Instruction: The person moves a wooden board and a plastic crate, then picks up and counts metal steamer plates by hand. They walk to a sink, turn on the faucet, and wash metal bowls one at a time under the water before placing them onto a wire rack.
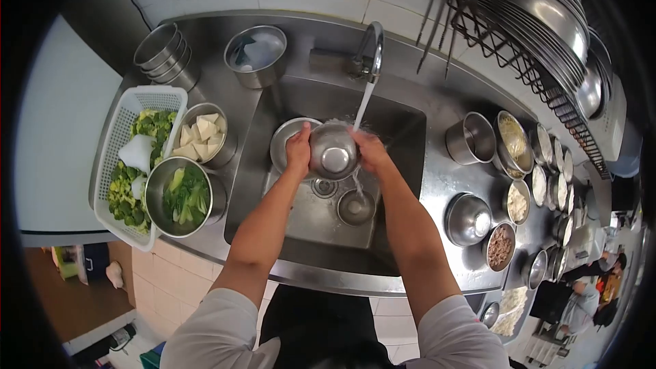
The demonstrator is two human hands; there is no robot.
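Over the sink, a steel bowl point(335, 154) is tipped with its rounded base toward me. My left hand point(298, 149) grips its left edge, and my right hand point(370, 148) holds the right edge. Water from the curved faucet point(375, 48) runs down beside my right hand and splashes on the bowl. Behind my left hand sits another steel bowl point(283, 142), partly hidden. A smaller bowl point(356, 208) rests on the sink floor near the drain point(324, 187), with water falling toward it.
Left of the sink point(311, 232) stand a white basket point(102, 184) of broccoli, a pot of greens point(184, 198) and a pot of pale chunks point(203, 135). An upside-down bowl point(467, 219) and several filled bowls line the right counter. Plates fill a rack point(540, 82). People point(574, 301) are at far right.
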